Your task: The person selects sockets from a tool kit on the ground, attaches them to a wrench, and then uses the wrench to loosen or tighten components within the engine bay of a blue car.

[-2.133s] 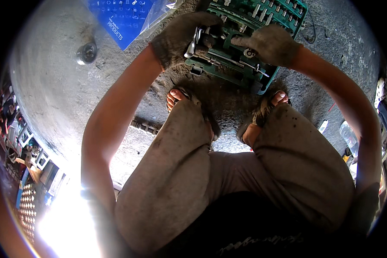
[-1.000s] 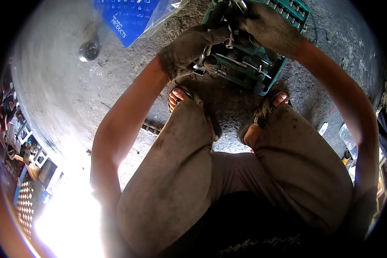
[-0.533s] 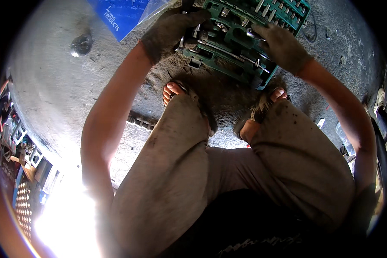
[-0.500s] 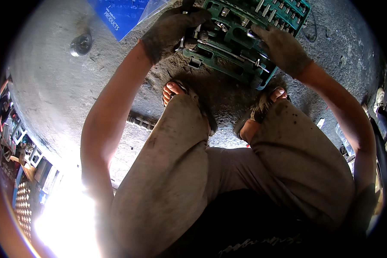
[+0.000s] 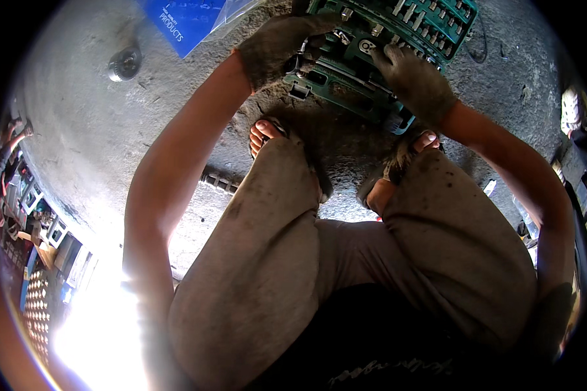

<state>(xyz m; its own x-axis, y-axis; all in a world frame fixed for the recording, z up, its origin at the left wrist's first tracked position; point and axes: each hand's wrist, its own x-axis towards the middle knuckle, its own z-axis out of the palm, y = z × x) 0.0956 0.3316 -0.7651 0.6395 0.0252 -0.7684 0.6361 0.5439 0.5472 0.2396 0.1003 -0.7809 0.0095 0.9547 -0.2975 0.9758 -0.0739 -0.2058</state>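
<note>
My left hand [image 5: 274,52], in a dirty glove, curls round a chrome tool [image 5: 295,63] at the left of a green tool case [image 5: 346,98]; its exact shape is hidden. My gloved right hand [image 5: 414,81] lies over the case's right half, fingers loosely bent and apart, just right of a ratchet head [image 5: 366,46] in a slot. Rows of sockets [image 5: 427,26] fill the upper right of the case, and metal bars lie in its lower part.
A blue printed sheet [image 5: 179,19] in clear plastic and a round dark metal part [image 5: 125,64] lie on concrete. A ribbed shaft [image 5: 218,182] is by my left leg, a plastic bottle [image 5: 525,215] right. Clutter [image 5: 49,221] lines the left edge; pale footwear [image 5: 571,107] is far right.
Earlier my right hand lifted a metal tool above the case; the ratchet head now sits in the case, with that hand drawn back beside it. My left hand has shifted slightly rightward.
</note>
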